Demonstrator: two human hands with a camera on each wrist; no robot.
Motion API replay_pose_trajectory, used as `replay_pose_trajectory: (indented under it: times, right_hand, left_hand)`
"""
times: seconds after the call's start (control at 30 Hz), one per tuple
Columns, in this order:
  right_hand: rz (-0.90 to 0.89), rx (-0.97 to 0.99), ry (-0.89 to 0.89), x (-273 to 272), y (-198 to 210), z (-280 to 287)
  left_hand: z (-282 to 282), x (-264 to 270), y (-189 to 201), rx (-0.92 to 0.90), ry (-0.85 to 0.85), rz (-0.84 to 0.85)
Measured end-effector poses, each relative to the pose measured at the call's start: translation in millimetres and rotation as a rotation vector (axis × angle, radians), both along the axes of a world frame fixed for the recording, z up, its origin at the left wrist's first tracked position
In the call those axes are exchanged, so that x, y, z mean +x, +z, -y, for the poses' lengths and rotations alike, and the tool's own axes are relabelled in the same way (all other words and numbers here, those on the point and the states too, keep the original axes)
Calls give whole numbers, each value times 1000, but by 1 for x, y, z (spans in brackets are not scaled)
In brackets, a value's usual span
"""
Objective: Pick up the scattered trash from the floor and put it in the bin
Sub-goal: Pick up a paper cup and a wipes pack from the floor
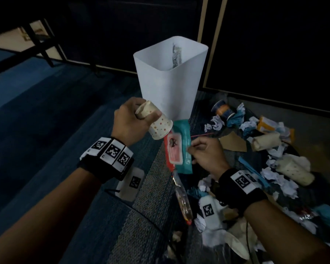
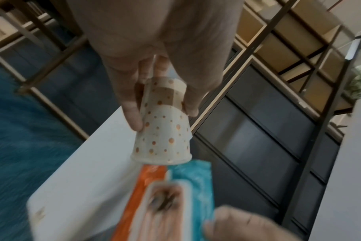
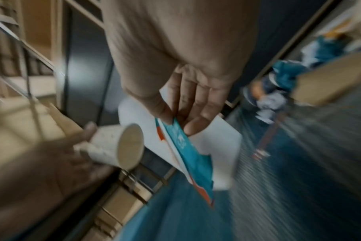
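Observation:
My left hand [image 1: 147,115] [image 2: 163,114] grips a white paper cup with orange dots [image 1: 158,126] [image 2: 163,135], held up with its mouth tilted down, just in front of the white bin [image 1: 170,77]. A second crushed cup looks nested in its base. Below it my right hand [image 1: 192,147] [image 3: 177,124] pinches a flat teal and red wrapper pack [image 1: 179,147] [image 3: 188,154] between thumb and fingers. The pack hangs near the foot of the bin [image 3: 220,135]. Some crumpled trash lies inside the bin.
A pile of trash [image 1: 271,155] covers the carpet to the right: crumpled paper, a cardboard piece [image 1: 234,141], a can [image 1: 223,109], paper cups. A plastic bottle [image 1: 182,195] lies by my right wrist. Dark cabinets stand behind the bin, table legs [image 1: 44,44] at far left.

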State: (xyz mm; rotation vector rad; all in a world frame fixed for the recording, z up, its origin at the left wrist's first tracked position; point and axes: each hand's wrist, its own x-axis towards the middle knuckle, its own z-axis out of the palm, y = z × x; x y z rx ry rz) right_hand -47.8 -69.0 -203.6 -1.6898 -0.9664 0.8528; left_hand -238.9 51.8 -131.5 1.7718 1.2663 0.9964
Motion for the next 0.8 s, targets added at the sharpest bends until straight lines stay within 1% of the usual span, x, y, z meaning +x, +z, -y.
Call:
replay_pose_trajectory:
  times: [0.07, 0.17, 0.23, 0.37, 0.47, 0.57, 0.63, 0.7, 0.8]
  right_hand:
    - [-54, 97, -62, 5, 26, -8]
    - [-52, 252, -129, 16, 69, -24]
    - [-45, 355, -177, 25, 99, -37]
    - [-21, 556, -220, 36, 156, -69]
    - [16, 625, -209, 37, 183, -99]
    - [33, 609, -210, 33, 191, -132]
    - [25, 560, -211, 30, 187, -152]
    - [25, 486, -213, 29, 176, -171]
    - [68, 398, -218, 32, 152, -189]
  left_hand:
    - [-4, 2, 11, 48, 16, 48]
    - [-15, 7, 38, 139, 46, 153]
    - [-23, 13, 60, 235, 70, 213]
    - [-41, 28, 101, 409, 144, 231]
    - [-59, 45, 112, 521, 136, 241]
    - [-77, 64, 105, 638, 117, 100]
    - [-90, 75, 96, 649, 107, 35]
    - [-102, 84, 88, 576, 118, -18]
    - [-110, 89, 74, 446, 106, -165]
